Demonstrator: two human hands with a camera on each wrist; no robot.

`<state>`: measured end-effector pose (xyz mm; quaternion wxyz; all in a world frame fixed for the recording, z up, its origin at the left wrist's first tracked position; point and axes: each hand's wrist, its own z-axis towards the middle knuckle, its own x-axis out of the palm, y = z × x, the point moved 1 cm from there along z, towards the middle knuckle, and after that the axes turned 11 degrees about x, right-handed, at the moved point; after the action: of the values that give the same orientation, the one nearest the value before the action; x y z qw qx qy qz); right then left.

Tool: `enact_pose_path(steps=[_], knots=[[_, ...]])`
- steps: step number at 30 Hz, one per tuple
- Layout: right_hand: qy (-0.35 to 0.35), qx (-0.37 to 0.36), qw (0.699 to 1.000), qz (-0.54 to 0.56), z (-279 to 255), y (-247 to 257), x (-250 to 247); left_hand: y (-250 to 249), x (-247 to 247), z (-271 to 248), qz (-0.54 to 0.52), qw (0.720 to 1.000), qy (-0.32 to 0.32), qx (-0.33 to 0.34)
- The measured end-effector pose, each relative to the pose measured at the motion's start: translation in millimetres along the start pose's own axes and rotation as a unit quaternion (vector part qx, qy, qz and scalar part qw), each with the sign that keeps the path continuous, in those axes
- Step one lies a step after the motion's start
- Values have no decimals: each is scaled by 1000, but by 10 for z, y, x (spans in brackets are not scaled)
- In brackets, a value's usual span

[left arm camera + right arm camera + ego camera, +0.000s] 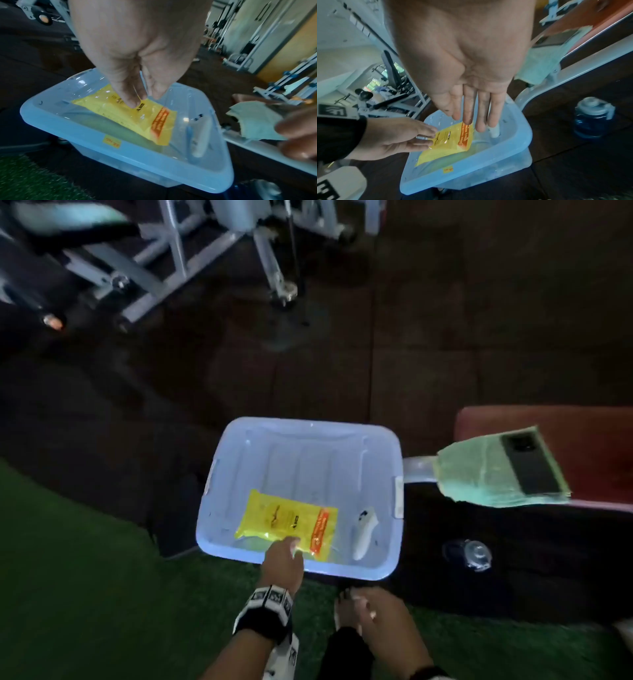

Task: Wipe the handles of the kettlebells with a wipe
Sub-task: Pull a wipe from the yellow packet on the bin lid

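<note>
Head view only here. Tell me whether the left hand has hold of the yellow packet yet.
Observer: Not yet. In the right wrist view the left hand has straight fingers just touching the yellow packet at its edge.
Operator: Report the right hand.
Observer: The right hand is flat, fingers straight, holding nothing, above the bin.
Operator: Give me a mark on the bin's near wall.
Observer: A small yellow sticker sits there.

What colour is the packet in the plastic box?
The packet is bright yellow with an orange-red band at one end, clearest in the head view.
</note>
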<state>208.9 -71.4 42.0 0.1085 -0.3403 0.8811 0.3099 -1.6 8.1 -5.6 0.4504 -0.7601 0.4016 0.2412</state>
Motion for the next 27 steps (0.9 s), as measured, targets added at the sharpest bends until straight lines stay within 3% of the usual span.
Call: enact_pose_path(steps=[5,11,14,17,20,27], knots=[[-14,-14,999,-41,1134,408,398,406,199,726,2,999,-47,-19],[-26,-58,984,-165,1788,697,780,664,334,914,39,997,-63,2],[-42,-55,968,-240,1893,669,881,665,385,901,75,992,-97,9],[-46,-42,962,-267,1863,566,960,610,368,952,134,988,-70,-1],[-63,-43,965,-251,1857,485,1010,561,394,1002,218,975,-35,30],[-54,-7,976,-209,1903,511,1041,560,441,1085,254,965,1,58]])
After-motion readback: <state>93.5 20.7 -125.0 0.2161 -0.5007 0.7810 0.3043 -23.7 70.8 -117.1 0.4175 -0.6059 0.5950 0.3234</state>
